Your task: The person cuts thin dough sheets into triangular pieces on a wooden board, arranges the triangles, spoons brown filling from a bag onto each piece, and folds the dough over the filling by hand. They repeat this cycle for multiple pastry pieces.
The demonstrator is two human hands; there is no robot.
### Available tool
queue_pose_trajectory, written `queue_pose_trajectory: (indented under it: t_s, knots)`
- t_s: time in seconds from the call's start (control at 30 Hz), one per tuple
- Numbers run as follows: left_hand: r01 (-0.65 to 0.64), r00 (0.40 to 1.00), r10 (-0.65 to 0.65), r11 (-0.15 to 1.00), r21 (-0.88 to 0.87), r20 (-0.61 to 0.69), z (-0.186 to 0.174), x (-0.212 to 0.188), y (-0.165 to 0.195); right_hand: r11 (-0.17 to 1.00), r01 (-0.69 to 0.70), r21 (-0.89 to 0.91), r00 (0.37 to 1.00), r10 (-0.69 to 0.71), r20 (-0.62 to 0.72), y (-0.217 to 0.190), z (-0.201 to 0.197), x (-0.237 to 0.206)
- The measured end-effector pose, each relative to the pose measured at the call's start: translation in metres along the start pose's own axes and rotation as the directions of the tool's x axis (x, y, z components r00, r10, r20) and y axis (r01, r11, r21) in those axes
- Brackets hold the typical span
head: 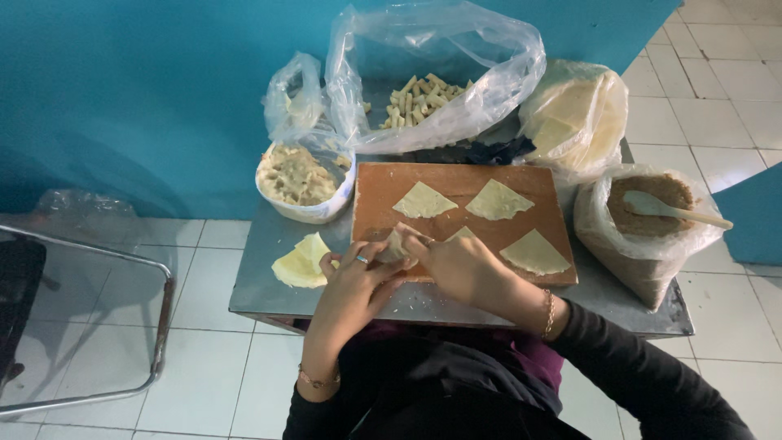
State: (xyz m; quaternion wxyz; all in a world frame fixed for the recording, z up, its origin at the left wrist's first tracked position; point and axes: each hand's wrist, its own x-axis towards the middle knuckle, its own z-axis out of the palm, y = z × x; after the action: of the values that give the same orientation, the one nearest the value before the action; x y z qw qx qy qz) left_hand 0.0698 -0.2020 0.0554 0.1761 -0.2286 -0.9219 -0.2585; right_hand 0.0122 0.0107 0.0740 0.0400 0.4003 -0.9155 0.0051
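Steel chair [122, 326], poss. folded, left

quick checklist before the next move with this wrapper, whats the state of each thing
1. Both hands on the wrapper: ok, left hand and right hand pinch it over the board's near edge.
2. Filling sealed inside: cannot tell, fingers hide it.
3. Flat wrappers waiting on the wooden board: ok, several triangles lie apart.
4. Filling bowl in reach: ok, beside the board.
5. Spare wrapper stack by the left hand: ok.
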Motion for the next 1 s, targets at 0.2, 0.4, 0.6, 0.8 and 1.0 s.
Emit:
queue_pose_trajectory:
  t_s: [0.2, 0.4, 0.6, 0.8, 1.0]
  knots:
    - [0.044, 0.996, -0.042, 0.999, -0.019, 0.076, -0.002, -0.002, -0.003, 0.986, -0.005, -0.166, 0.997, 0.017, 0.073, 0.001, -0.003, -0.001]
    - [-0.039, 0.998, 0.043, 0.996, -0.074, 0.053, 0.005, -0.006, -0.015, 0.993, 0.083, 0.082, 0.986, -0.07, -0.149, 0.024, -0.006, 0.005]
    - [-0.015, 0.994, 0.021, 0.998, -0.061, 0.104, 0.009, -0.008, -0.019, 0.995, 0.095, 0.012, 0.985, -0.092, -0.143, 0.013, 0.007, 0.005]
    - [-0.034, 0.994, 0.041, 0.997, -0.075, 0.105, 0.004, -0.006, -0.016, 0.978, 0.128, -0.166, 0.987, -0.142, -0.077, 0.012, 0.014, 0.003]
    - [-0.03, 0.994, 0.04, 0.995, -0.097, 0.106, 0.004, -0.005, -0.017, 0.979, 0.147, -0.14, 0.957, -0.176, -0.229, 0.011, 0.024, 0.001]
